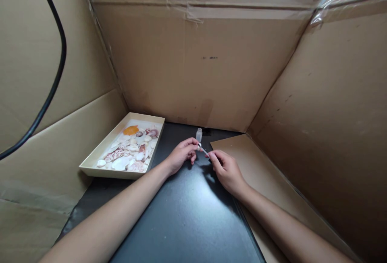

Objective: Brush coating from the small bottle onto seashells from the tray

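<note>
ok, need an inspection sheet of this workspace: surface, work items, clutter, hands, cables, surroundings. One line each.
Surface: dark tabletop, glossy under light, few pale specks.
Work items: thin stick between the hands; small white piece at its far end; small translucent bottle upright beyond, contents unclear.
Clutter: shallow tray of shells and an orange piece, left; flat cardboard sheet, right.
Hands: left hand has a fingertip grip on the white piece; right hand on the stick.
Cables: one black cable, upper left, ends out of view.
Surroundings: cardboard walls, taped, scuffed.
</note>
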The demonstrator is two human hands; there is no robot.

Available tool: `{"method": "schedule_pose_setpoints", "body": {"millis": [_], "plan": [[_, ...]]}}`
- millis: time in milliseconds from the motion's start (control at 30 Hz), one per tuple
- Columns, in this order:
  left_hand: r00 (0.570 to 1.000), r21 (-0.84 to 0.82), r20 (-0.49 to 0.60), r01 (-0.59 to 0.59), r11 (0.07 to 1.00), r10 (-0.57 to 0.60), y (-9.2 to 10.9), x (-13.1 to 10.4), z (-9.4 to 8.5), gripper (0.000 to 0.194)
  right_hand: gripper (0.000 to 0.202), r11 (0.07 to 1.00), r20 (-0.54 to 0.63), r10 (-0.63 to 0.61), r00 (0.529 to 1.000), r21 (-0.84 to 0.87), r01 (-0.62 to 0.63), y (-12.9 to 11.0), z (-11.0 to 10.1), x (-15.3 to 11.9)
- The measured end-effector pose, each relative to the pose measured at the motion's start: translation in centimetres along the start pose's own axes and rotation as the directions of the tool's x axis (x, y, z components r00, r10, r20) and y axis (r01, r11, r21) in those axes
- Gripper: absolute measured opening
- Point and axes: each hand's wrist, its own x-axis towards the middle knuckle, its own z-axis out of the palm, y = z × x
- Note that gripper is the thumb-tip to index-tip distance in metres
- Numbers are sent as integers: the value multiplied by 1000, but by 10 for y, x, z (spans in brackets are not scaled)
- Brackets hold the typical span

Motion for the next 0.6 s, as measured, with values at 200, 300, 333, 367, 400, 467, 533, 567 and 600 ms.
{"method": "schedule_pose_setpoints", "body": {"millis": [200,300,333,367,400,467,533,567,600], "plan": [[1000,34,-2,-2,999,2,1,-1,1,18,30,998,-36,19,999,-57,-21,-1,0,1],[1000,32,-11,-3,999,3,1,-1,2,18,28,999,-31,-5,1000,-42,4,-2,-1,0],[1000,28,-15,-3,1000,3,1,-1,2,18,27,999,-24,-25,999,-36,24,-2,-1,0],[1000,24,-18,-4,1000,4,1,-1,2,18,26,999,-16,-40,999,-34,39,-2,-1,0],[1000,22,-20,-4,1000,4,1,-1,2,18,25,998,-12,-46,999,-33,46,-2,-1,0],[1000,27,-20,0,1000,0,2,-1,2,19,23,999,-21,-36,999,-36,35,-1,-1,0],[1000,35,-16,5,999,-4,3,-2,2,19,23,999,-37,-19,999,-34,17,1,0,0],[1000,37,-13,7,999,-6,3,-2,2,19,23,1000,-39,-10,999,-29,9,1,0,0],[1000,38,-10,8,999,-7,4,-2,2,19,23,1000,-35,2,999,-19,-3,2,1,0]]}}
